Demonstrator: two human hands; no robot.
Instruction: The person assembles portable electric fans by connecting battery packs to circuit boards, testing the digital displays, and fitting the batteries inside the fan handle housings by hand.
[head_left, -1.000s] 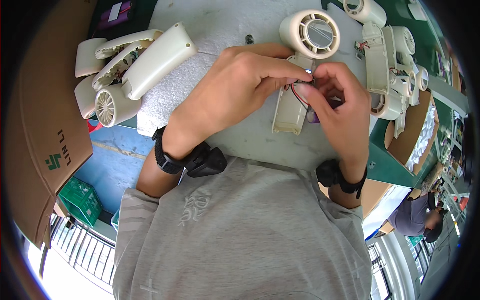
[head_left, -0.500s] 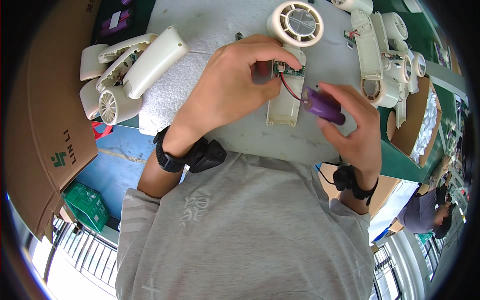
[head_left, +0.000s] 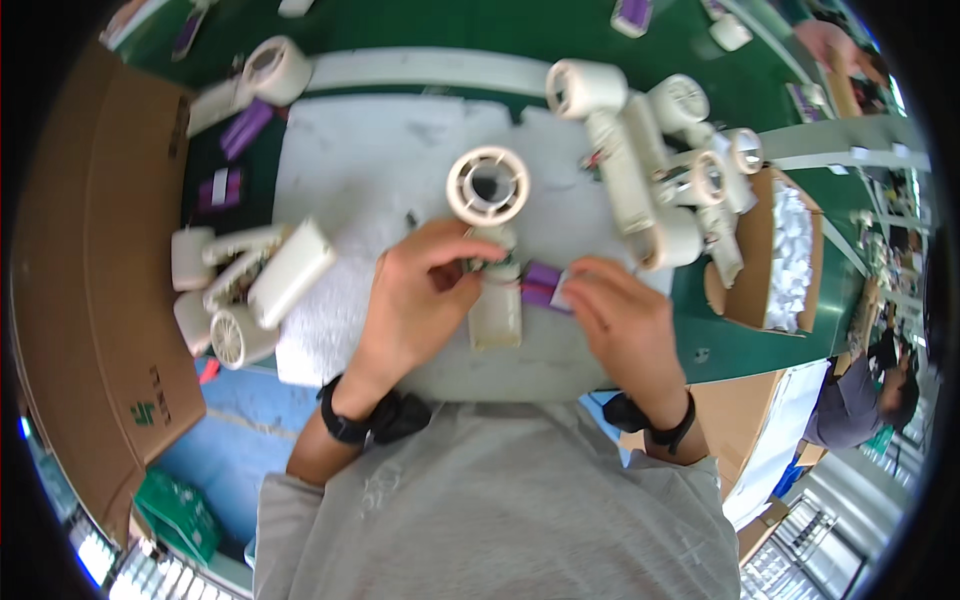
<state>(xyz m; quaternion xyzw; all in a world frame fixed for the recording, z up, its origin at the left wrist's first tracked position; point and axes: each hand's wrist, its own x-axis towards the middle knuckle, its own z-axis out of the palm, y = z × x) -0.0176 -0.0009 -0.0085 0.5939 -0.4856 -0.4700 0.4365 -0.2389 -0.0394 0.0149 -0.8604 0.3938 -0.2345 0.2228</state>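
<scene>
An off-white handheld fan [head_left: 497, 325] lies in front of me with its handle shell open and its round head [head_left: 488, 186] at the far end. A small green circuit board [head_left: 495, 263] sits in the handle near the head. My left hand [head_left: 415, 295] is closed round the handle beside this board, with thumb and forefinger at its left side and top. Just right of the handle, my right hand [head_left: 625, 320] pinches a purple battery pack [head_left: 541, 284] with a white label. The picture is blurred, so the wires are barely visible.
Off-white fan parts [head_left: 290, 272] lie at the left, and more fans [head_left: 625, 180] at the right. Purple battery packs [head_left: 222, 190] rest at the far left. A carton [head_left: 755, 275] with white contents stands at the right. A tall cardboard box [head_left: 95, 250] flanks the table's left.
The view has shifted, showing more of the table's far side. My right hand has turned the battery pack and brought it closer to the handle. My left hand stays at the board.
</scene>
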